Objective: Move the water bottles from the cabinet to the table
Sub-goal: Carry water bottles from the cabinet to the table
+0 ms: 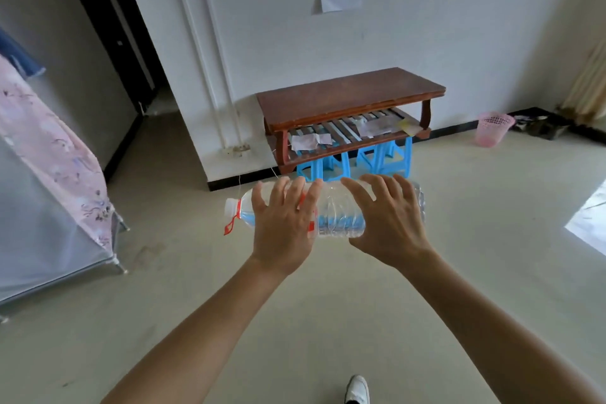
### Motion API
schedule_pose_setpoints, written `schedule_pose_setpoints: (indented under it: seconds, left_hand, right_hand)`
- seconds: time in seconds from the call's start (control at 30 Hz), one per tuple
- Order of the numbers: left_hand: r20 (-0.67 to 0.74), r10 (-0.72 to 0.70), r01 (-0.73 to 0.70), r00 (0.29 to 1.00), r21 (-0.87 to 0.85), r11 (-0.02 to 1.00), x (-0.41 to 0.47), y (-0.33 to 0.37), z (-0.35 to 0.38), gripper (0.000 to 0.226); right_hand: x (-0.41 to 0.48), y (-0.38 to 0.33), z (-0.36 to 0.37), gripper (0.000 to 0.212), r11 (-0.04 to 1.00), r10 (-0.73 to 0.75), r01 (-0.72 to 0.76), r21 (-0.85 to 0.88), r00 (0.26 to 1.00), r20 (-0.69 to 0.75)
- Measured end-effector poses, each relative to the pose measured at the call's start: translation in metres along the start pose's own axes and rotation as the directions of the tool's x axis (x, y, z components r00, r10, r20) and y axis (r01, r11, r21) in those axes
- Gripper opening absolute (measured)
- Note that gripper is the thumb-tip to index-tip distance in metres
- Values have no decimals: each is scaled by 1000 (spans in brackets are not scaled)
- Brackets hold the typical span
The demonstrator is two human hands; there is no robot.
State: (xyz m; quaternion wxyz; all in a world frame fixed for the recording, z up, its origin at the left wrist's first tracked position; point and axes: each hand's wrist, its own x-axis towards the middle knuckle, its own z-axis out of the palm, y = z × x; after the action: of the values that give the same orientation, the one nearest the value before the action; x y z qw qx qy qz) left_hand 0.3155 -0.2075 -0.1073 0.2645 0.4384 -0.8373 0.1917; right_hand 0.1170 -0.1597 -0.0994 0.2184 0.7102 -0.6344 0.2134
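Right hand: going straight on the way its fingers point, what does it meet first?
The right hand, holding the water bottle, would probably meet the blue stools under the wooden table first; depth is unclear.

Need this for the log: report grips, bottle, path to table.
Left grip and right grip hold large water bottle, sideways, cap left. Airborne, short of wooden table. Nothing seen on floor between.
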Motion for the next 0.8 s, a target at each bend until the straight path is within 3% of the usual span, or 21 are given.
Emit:
schedule_pose_setpoints:
  seconds: [0.23,0.47,0.8]
  left_hand:
    - [77,37,-41,996,45,998,152,-22,97,86]
    - [81,-9,7,997,33,999,255,-60,172,89]
    - [141,-81,83,987,-10,997,389,-134,362,92]
  right_hand:
    - [122,93,85,106,996,68,-72,49,994,81]
    - [239,153,156,108,997,4,-11,75,995,99]
    - [404,233,325,103,992,-92,68,103,962,256]
